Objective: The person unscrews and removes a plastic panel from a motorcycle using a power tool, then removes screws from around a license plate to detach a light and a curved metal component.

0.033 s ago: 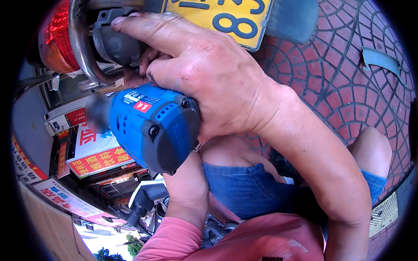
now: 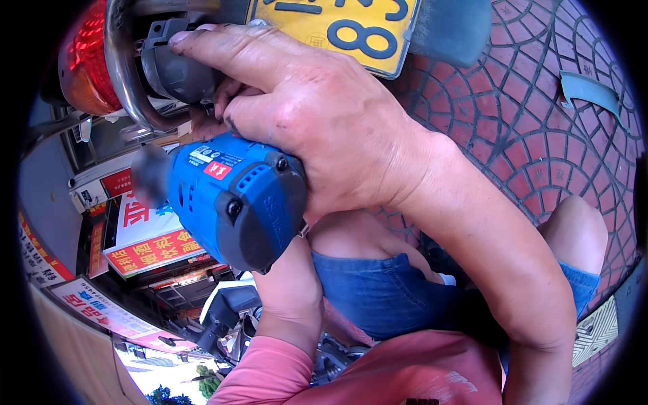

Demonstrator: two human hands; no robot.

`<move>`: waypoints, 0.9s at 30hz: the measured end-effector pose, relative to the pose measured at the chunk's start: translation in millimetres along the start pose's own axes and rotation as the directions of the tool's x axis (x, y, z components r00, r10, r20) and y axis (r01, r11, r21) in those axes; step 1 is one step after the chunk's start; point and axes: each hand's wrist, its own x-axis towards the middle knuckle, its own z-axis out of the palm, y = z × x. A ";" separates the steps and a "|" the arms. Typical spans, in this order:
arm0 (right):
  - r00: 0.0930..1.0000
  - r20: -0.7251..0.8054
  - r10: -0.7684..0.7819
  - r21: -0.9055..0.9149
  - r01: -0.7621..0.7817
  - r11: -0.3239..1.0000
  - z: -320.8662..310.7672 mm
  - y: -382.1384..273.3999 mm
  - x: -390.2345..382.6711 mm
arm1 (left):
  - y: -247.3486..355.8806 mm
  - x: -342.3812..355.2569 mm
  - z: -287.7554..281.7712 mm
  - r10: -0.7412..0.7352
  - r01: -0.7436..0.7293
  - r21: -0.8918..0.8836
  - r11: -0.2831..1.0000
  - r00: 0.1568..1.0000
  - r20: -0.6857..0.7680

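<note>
My right hand (image 2: 331,128) is closed round a blue-and-black power tool (image 2: 236,202), with its index finger reaching onto a grey plastic housing (image 2: 172,71). My left hand (image 2: 216,111) is mostly hidden behind the tool and my right hand; some curled fingertips show below the housing, and what they grip is unclear. The housing sits beside a bent chrome tube (image 2: 125,81), with a red-and-orange tail light (image 2: 84,54) to its left. A yellow number plate (image 2: 324,17) is just above my right hand.
A dark mudguard (image 2: 449,34) extends right of the plate. A loose grey curved piece (image 2: 590,94) lies on red paving (image 2: 513,148). My knee (image 2: 574,229) is at the right. Shop signs (image 2: 148,243) and parts of another motorbike (image 2: 229,310) show at the lower left.
My right hand and the blue tool have shifted very slightly to the left. Little else differs.
</note>
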 end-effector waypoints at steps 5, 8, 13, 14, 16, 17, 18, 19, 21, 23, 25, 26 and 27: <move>1.000 0.008 0.017 0.009 -0.017 1.000 9.4 -2.8 -4.9 | 4.7 -6.2 -2.3 -0.006 0.006 0.006 1.000 1.000 -0.002; 1.000 0.027 0.011 -0.009 -0.011 1.000 3.3 -3.2 -2.6 | 3.8 -6.2 -0.6 -0.008 0.008 0.004 1.000 1.000 -0.005; 1.000 0.024 0.001 0.001 -0.001 1.000 3.0 -3.3 -2.4 | -3.0 -6.9 3.3 -0.018 0.018 0.000 1.000 1.000 -0.021; 1.000 0.025 0.001 0.003 -0.001 1.000 3.9 -3.0 -2.8 | -4.4 -7.7 2.9 -0.022 0.022 -0.002 1.000 0.999 -0.027; 0.999 0.028 -0.023 0.004 0.022 1.000 4.0 0.4 -0.5 | -10.8 -4.2 0.3 -0.031 0.030 -0.017 0.999 0.999 -0.036; 0.999 0.031 -0.030 0.004 0.029 1.000 3.0 1.9 0.7 | -15.3 0.2 -1.5 -0.037 0.035 -0.031 0.999 0.999 -0.036; 0.999 0.041 -0.031 0.008 0.031 0.999 -1.3 3.6 1.5 | -24.9 5.2 -5.2 -0.052 0.050 -0.048 0.998 0.998 -0.037; 0.998 0.039 -0.057 -0.034 0.058 0.998 -3.7 4.0 3.6 | -26.9 9.2 -9.4 -0.045 0.042 -0.070 0.997 0.998 -0.047; 0.994 0.013 -0.105 -0.105 0.105 0.989 -7.4 -1.1 6.0 | -31.1 19.3 -10.4 -0.039 0.033 -0.108 0.994 0.998 -0.048; 0.996 0.053 -0.076 0.057 0.073 0.996 -14.0 -1.0 23.2 | -45.6 48.7 -5.8 -0.045 0.045 -0.189 0.981 0.999 0.003; 0.989 0.147 0.029 0.433 -0.091 0.897 7.2 2.1 30.7 | -39.7 60.1 -7.5 -0.007 0.010 -0.238 0.971 1.000 0.016; 0.968 0.236 0.087 0.603 -0.216 0.768 17.0 5.6 34.2 | -34.8 66.6 -8.2 0.020 -0.012 -0.268 0.963 0.999 0.029; 0.969 0.246 0.014 0.233 -0.073 0.970 14.5 -1.9 34.1 | -31.4 73.3 -9.4 0.039 -0.025 -0.293 0.956 0.998 0.044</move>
